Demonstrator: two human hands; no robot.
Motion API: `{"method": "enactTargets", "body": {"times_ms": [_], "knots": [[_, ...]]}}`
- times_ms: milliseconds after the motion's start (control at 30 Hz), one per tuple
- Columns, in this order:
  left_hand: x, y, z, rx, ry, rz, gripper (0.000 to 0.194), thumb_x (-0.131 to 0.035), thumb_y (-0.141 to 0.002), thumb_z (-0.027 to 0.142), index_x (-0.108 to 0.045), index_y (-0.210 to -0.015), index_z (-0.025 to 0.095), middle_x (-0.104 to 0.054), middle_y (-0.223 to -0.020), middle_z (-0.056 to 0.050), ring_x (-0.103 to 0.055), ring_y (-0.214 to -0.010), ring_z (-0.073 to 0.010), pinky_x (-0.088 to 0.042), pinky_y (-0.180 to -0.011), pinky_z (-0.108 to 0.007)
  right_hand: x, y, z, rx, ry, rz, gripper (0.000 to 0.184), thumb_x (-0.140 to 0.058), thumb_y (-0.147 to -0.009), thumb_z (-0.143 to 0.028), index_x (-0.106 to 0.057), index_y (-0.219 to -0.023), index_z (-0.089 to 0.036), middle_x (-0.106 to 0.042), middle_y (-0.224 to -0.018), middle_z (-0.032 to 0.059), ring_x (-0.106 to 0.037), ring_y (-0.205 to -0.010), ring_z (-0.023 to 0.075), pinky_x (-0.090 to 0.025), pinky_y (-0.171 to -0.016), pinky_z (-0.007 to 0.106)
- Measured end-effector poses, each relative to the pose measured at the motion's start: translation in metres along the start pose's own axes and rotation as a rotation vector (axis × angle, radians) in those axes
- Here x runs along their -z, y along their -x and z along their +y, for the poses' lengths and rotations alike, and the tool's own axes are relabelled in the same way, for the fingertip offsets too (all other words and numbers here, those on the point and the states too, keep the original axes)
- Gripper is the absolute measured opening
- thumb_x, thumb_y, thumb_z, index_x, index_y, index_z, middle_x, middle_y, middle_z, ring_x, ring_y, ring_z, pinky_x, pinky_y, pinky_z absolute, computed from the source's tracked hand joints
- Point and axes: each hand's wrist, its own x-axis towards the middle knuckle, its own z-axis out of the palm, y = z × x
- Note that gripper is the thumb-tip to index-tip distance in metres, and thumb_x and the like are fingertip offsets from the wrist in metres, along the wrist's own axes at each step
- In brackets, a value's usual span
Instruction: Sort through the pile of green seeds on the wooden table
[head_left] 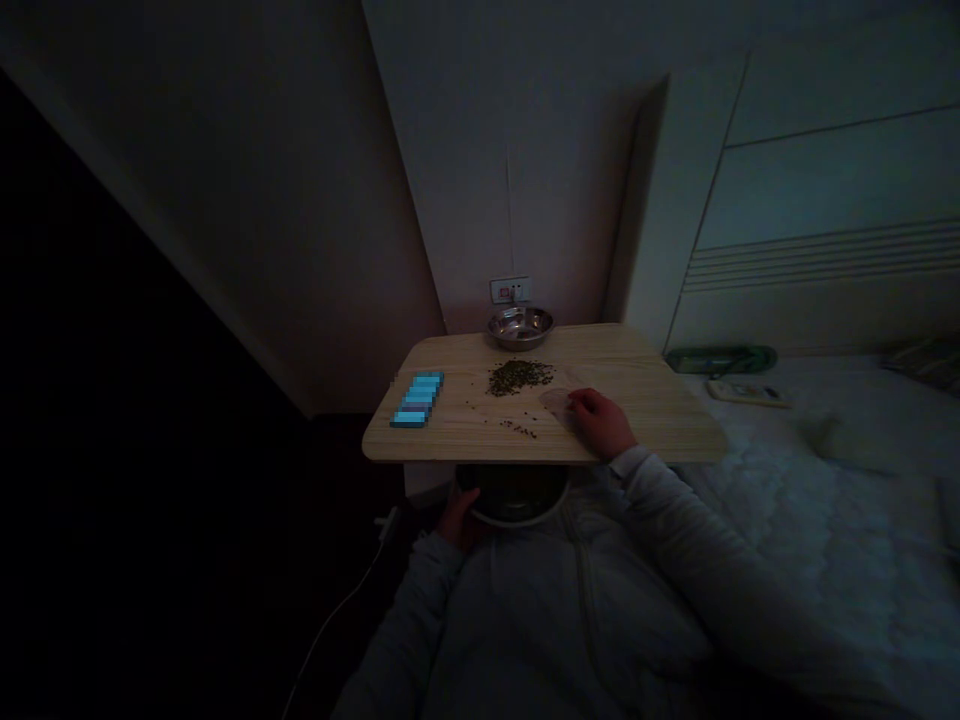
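Where small dark-green grains (519,376) lie heaped on the pale wooden tabletop (660,410), the right hand (602,424) pinches a thin clear sheet (556,402) beside them; below, the half-curled left hand (460,518) grips a wide round basin (517,520).

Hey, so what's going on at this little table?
A person's right hand holds what looks like a thin, clear piece on the wooden table, beside a pile of small green bits. Their left hand grips a bowl below the table's near edge. A few bits lie closer to that edge, and a metal bowl stands behind the pile.
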Motion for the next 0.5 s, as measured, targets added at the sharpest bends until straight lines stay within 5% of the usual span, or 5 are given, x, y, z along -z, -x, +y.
{"method": "enactTargets", "body": {"times_ms": [267,500], "knots": [[-0.002,0.004,0.002,0.021,-0.010,-0.012,0.032,-0.062,-0.076,0.012,-0.065,-0.107,0.014,-0.076,-0.100,-0.012,-0.065,-0.111,-0.0289,-0.053,-0.093,-0.043,0.006,-0.014,0.005,0.035,-0.248,-0.100,0.031,-0.051,-0.079,-0.022,-0.064,-0.107,-0.020,-0.074,-0.086,0.0052,-0.067,-0.080,0.0188,-0.053,-0.080,0.035],[0.009,-0.009,-0.003,-0.012,-0.045,-0.086,0.035,-0.069,-0.071,0.016,-0.067,-0.106,0.018,-0.075,-0.105,-0.011,-0.060,-0.117,-0.0309,-0.051,-0.097,-0.043,-0.004,-0.022,-0.009,0.309,-0.024,-0.064,0.027,-0.049,-0.083,-0.023,-0.070,-0.102,-0.023,-0.074,-0.098,0.0058,-0.067,-0.091,0.0215,-0.052,-0.087,0.039]]}}
